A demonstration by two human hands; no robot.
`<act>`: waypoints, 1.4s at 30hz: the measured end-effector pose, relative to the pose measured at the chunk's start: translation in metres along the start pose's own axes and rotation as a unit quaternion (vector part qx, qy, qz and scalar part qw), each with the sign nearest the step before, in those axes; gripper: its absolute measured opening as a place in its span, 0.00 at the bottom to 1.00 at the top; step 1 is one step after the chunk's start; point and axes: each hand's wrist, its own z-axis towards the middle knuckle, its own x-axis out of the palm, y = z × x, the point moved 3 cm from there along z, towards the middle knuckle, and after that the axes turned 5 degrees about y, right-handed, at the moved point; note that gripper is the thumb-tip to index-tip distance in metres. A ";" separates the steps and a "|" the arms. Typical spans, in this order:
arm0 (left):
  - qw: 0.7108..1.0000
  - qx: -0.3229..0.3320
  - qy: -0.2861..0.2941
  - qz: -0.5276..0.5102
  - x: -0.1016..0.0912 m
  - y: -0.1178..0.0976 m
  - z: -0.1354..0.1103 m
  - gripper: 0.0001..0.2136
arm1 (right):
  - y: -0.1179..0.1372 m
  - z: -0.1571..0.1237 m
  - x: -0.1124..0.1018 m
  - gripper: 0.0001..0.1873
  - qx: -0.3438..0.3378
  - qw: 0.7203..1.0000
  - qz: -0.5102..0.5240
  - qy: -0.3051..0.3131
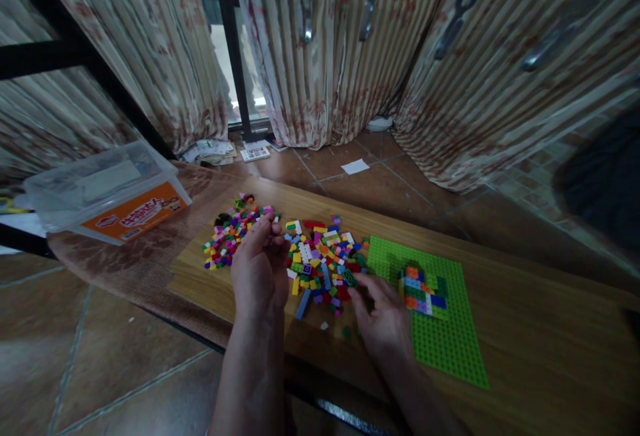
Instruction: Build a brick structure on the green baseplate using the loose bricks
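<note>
- Pinching: right hand (384, 313) has dark green toy brick (349, 278) between thumb and forefinger; left hand (259, 264) half-curled, contents I can't tell.
- I judge the brick light, stiff, slightly slick; best held by its long sides.
- Looks oblong; at loose bricks' (306, 253) right edge, near lime-green baseplate (447, 349).

Left hand (261, 266) hides part of the brick pile (327, 276); contents of its curled fingers, if any, unclear. Right hand (384, 316) covers 1 end of a dark green brick (349, 278) and the baseplate's (450, 346) left edge. Forearms (250, 376) run off the bottom. Dark shape (605, 176), right: cut off, blurred, unidentified.
</note>
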 end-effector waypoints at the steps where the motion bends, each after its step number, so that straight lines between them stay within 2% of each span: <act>1: 1.000 0.000 -0.001 0.002 0.000 0.000 0.000 0.06 | 0.001 0.000 0.000 0.12 -0.001 1.000 0.000 -0.001; 7: 1.000 0.014 -0.006 -0.004 -0.001 -0.004 0.002 0.06 | 0.003 0.000 -0.003 0.12 -0.005 0.999 0.027 -0.017; 14: 0.998 0.037 -0.038 -0.029 -0.006 -0.012 0.003 0.05 | 0.003 -0.003 -0.001 0.11 -0.008 1.000 0.023 -0.004; 21: 0.995 0.062 -0.046 -0.056 -0.011 -0.017 0.004 0.06 | 0.019 -0.006 0.000 0.08 -0.077 0.996 0.028 -0.022; 27: 0.994 0.076 -0.041 -0.061 -0.017 -0.024 0.005 0.06 | 0.025 -0.010 0.003 0.08 -0.098 0.995 0.025 -0.017; 34: 0.991 0.083 -0.066 -0.078 -0.022 -0.030 0.007 0.07 | 0.033 -0.005 0.001 0.09 -0.114 0.993 0.024 -0.013; 42: 0.990 0.087 -0.066 -0.085 -0.026 -0.037 0.010 0.08 | 0.062 0.028 0.032 0.10 -0.105 0.991 -0.050 0.066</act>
